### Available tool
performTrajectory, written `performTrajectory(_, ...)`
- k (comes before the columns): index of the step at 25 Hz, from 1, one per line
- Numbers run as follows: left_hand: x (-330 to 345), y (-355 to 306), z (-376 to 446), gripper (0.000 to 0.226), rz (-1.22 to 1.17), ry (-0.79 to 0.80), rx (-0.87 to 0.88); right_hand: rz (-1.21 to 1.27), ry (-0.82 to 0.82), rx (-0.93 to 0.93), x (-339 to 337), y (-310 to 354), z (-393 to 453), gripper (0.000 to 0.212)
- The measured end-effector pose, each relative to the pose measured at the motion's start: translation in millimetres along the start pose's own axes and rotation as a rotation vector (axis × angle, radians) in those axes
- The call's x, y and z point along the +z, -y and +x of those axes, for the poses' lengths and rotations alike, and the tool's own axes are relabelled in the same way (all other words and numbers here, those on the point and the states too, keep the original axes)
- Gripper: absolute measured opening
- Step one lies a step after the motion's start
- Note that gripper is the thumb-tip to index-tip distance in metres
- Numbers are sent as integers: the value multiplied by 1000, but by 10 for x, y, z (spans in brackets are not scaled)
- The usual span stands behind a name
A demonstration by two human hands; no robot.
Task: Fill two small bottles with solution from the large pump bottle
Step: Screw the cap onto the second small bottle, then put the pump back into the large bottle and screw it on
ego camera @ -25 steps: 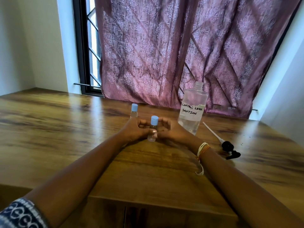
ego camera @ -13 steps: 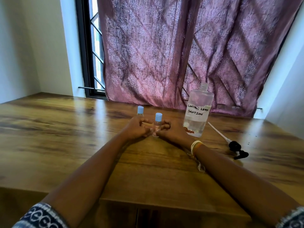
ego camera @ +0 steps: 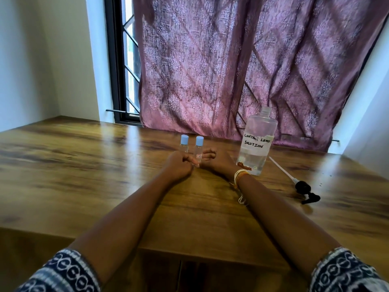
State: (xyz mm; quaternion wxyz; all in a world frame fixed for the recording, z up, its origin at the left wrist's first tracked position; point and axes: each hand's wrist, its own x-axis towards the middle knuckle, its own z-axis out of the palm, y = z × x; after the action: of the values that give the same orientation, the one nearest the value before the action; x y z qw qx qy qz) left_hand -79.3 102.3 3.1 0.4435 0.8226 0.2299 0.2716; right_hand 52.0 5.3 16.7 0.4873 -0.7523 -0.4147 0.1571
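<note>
Two small clear bottles with pale blue caps upright side by side on the wooden worktop (ego camera: 84,175), the left bottle (ego camera: 184,144) free-standing, the right bottle (ego camera: 199,150) bearing a small label and pinched low between both hands. Left hand (ego camera: 179,165) and right hand (ego camera: 216,163) with fingers curled round its base. Large bottle (ego camera: 257,142) near the right hand: uncapped, hand-lettered "CONTACT LENS SOLUTION", about a quarter full, black pump (ego camera: 303,186) lying beside it.

Wooden table (ego camera: 84,175). Standing on it, far centre: two small capped bottles (ego camera: 184,143) (ego camera: 199,147) side by side. Right of these: large uncapped bottle (ego camera: 255,144), upright. Near right: detached pump head (ego camera: 303,187), lying flat.
</note>
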Motion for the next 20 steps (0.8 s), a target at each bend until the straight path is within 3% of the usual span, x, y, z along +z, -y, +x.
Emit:
performTrajectory(3, 164, -115, -153, 18, 93, 41, 146, -65, -30, 30, -155, -142, -167, 46)
performTrajectory(7, 391, -244, -211, 18, 181, 98, 238, -215, -111, -47, -475, -258, -621, 22)
performTrajectory(9, 491, -341, -192, 19, 177, 163, 244, -287, -213, -96, -685, -305, -826, 10)
performTrajectory(11, 581, -519, -146, 19, 187, 203, 246, -393, -385, -134, -938, -381, -929, 11)
performTrajectory(14, 737, -888, -49, 48, 148, 162, 244, -702, -544, -25, -1360, -454, -953, 16)
performTrajectory(17, 892, -1195, 120, 67, 11, 99, 249, -965, -392, 391, -1657, -408, -969, 33)
performTrajectory(20, 956, -1400, 378, 89, -83, 22, 203, -731, -144, 606, -1723, -340, -963, 24)
